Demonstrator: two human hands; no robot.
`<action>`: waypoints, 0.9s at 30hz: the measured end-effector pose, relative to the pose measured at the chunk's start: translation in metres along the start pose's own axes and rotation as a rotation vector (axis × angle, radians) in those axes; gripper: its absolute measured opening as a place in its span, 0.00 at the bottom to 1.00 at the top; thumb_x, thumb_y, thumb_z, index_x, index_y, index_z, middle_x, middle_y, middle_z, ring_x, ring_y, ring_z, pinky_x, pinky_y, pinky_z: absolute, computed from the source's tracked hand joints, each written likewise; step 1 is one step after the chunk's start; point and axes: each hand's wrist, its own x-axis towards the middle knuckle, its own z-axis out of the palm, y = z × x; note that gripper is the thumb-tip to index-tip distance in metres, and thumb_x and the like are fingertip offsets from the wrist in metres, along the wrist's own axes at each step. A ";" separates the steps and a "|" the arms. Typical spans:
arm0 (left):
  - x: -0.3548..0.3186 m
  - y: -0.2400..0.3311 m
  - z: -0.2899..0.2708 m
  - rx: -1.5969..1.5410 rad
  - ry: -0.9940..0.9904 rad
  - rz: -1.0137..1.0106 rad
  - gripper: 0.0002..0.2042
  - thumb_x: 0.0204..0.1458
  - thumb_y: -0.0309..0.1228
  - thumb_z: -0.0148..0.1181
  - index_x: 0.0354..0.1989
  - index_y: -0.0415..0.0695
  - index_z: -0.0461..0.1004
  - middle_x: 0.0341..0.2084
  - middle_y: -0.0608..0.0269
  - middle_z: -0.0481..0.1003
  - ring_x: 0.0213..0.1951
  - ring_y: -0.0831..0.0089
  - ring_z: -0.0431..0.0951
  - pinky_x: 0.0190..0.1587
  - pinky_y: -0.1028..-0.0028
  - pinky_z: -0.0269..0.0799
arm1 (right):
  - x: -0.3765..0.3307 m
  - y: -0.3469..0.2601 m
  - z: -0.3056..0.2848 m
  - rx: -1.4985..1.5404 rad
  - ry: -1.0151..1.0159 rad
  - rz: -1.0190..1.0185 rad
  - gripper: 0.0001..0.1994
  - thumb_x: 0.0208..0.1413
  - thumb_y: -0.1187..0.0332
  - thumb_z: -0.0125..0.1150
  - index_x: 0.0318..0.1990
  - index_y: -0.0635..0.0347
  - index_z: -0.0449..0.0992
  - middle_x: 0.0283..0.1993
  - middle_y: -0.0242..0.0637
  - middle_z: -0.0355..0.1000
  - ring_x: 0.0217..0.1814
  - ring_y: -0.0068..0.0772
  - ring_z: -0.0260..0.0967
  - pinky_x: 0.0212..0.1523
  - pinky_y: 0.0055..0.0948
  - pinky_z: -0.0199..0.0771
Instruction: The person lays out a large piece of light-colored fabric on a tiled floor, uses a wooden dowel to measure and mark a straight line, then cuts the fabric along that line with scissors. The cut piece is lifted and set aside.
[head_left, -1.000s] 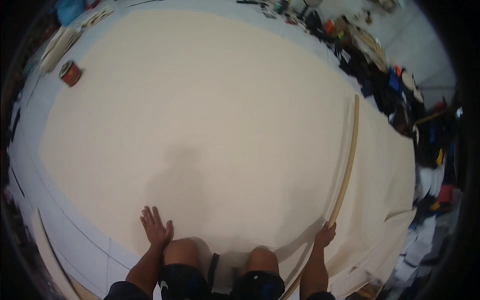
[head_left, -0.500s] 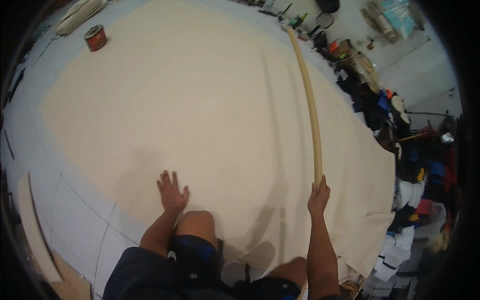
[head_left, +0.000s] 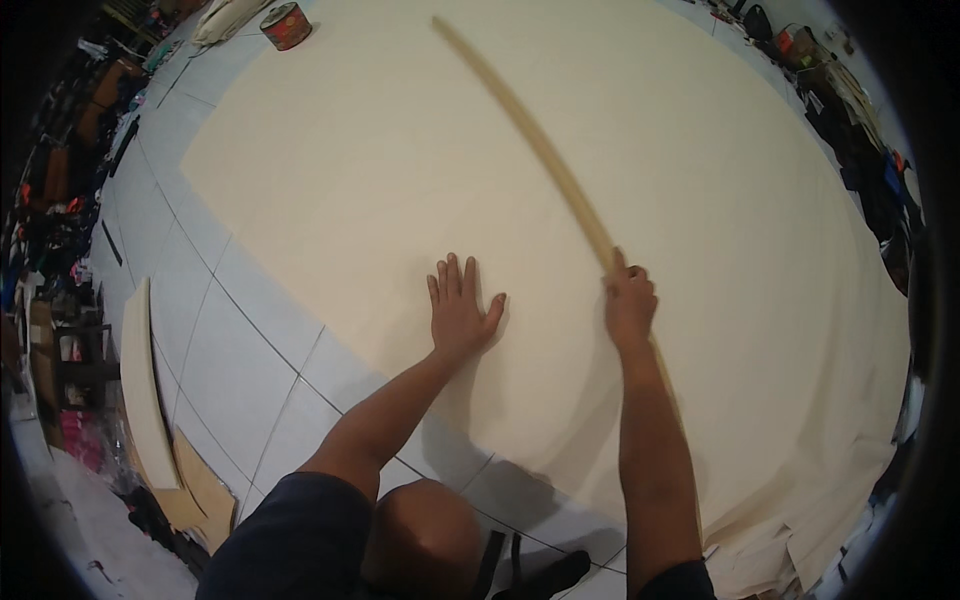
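A large cream sheet, seemingly cloth, is spread over the floor before me. My left hand lies on it palm down, fingers stretched and apart, holding nothing. To the right, my right hand is wrapped round a long, pale wooden stick. The stick slants from my grip toward the far left, low over the sheet, slightly smeared by motion. Its rear part runs back along my right forearm. Whether its far end touches the sheet I cannot tell.
A red and dark tin can stands by the sheet's far left edge, near a pale bundle. White floor tiles show on the left, with a long pale strip and brown board pieces. Piled goods line both sides.
The stick has swung from upright and raised on the right to a low slant leftward over the sheet. Both hands have moved forward over the sheet, and my view has shifted.
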 end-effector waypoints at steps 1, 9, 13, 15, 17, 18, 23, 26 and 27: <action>-0.002 0.005 -0.004 -0.070 0.018 0.009 0.31 0.56 0.40 0.54 0.65 0.36 0.56 0.66 0.38 0.51 0.69 0.45 0.47 0.69 0.51 0.39 | -0.017 -0.011 -0.002 0.015 -0.001 -0.068 0.27 0.58 0.63 0.59 0.65 0.41 0.62 0.49 0.41 0.68 0.47 0.46 0.67 0.46 0.46 0.69; -0.088 -0.099 -0.054 -0.442 0.463 -0.190 0.16 0.57 0.30 0.52 0.52 0.36 0.67 0.44 0.53 0.66 0.47 0.62 0.67 0.53 0.65 0.63 | -0.193 -0.136 0.015 0.188 -0.131 -0.364 0.25 0.57 0.62 0.57 0.64 0.43 0.64 0.49 0.40 0.66 0.49 0.43 0.64 0.48 0.46 0.64; -0.163 -0.148 -0.081 -0.339 0.409 -0.400 0.17 0.57 0.33 0.55 0.51 0.36 0.68 0.38 0.54 0.65 0.41 0.66 0.66 0.48 0.67 0.65 | -0.259 -0.173 0.024 0.197 -0.155 -0.454 0.27 0.55 0.63 0.59 0.64 0.44 0.65 0.48 0.40 0.66 0.49 0.42 0.63 0.48 0.44 0.63; -0.207 -0.155 -0.079 -0.464 0.240 -0.527 0.20 0.58 0.35 0.55 0.54 0.35 0.64 0.38 0.54 0.65 0.38 0.69 0.69 0.42 0.69 0.68 | -0.282 -0.184 0.028 0.243 -0.176 -0.510 0.29 0.53 0.63 0.62 0.64 0.45 0.65 0.48 0.40 0.66 0.47 0.42 0.63 0.47 0.44 0.63; -0.244 -0.141 -0.069 -0.977 0.074 -0.765 0.26 0.58 0.38 0.56 0.60 0.36 0.57 0.37 0.54 0.67 0.33 0.71 0.72 0.36 0.71 0.71 | -0.302 -0.192 0.028 0.282 -0.222 -0.544 0.30 0.52 0.65 0.62 0.65 0.47 0.64 0.48 0.41 0.66 0.48 0.44 0.64 0.47 0.45 0.63; -0.256 -0.131 -0.064 -1.008 0.038 -0.796 0.29 0.58 0.39 0.57 0.61 0.35 0.55 0.36 0.54 0.68 0.32 0.71 0.72 0.35 0.72 0.72 | -0.308 -0.194 0.028 0.274 -0.235 -0.555 0.30 0.52 0.65 0.62 0.65 0.48 0.64 0.48 0.41 0.66 0.48 0.44 0.64 0.47 0.45 0.64; -0.260 -0.099 -0.088 -0.861 0.009 -0.847 0.42 0.52 0.43 0.64 0.65 0.34 0.44 0.34 0.53 0.71 0.32 0.69 0.75 0.34 0.72 0.75 | -0.324 -0.197 0.019 0.458 -0.395 -0.609 0.36 0.47 0.67 0.66 0.66 0.53 0.61 0.54 0.44 0.66 0.55 0.46 0.63 0.52 0.47 0.63; -0.246 -0.123 -0.063 -0.787 0.118 -0.808 0.46 0.47 0.40 0.67 0.66 0.33 0.42 0.35 0.50 0.72 0.36 0.65 0.77 0.36 0.69 0.75 | -0.322 -0.171 0.008 0.398 -0.386 -0.664 0.34 0.47 0.66 0.65 0.64 0.53 0.63 0.54 0.41 0.67 0.55 0.45 0.64 0.54 0.46 0.63; -0.231 -0.127 -0.064 -0.839 0.132 -0.808 0.46 0.46 0.39 0.67 0.66 0.33 0.43 0.36 0.49 0.73 0.37 0.63 0.77 0.38 0.67 0.76 | -0.320 -0.163 0.003 0.396 -0.385 -0.661 0.33 0.47 0.65 0.65 0.63 0.53 0.63 0.54 0.40 0.67 0.55 0.45 0.64 0.54 0.47 0.62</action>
